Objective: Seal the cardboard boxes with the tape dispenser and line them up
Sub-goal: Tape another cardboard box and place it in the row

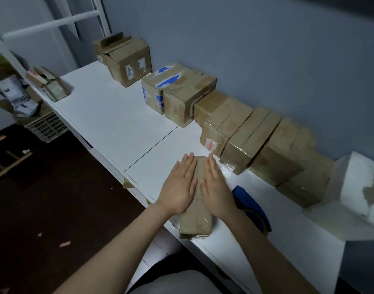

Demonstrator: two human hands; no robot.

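Small cardboard box [195,223] at the near edge of the white table [109,115], under my left hand [178,187] and right hand [216,187]. Both palms lie flat on its top with fingers straight, so neither grip closes on anything. Just right of the box lies the blue tape dispenser [251,204]. Beyond the box, a row of taped boxes [245,132] lines the blue-grey wall [245,49]. Left of the box is dark floor [44,198].

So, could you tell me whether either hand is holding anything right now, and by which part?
Nothing is held: the left hand and right hand lie flat on top of the small box.
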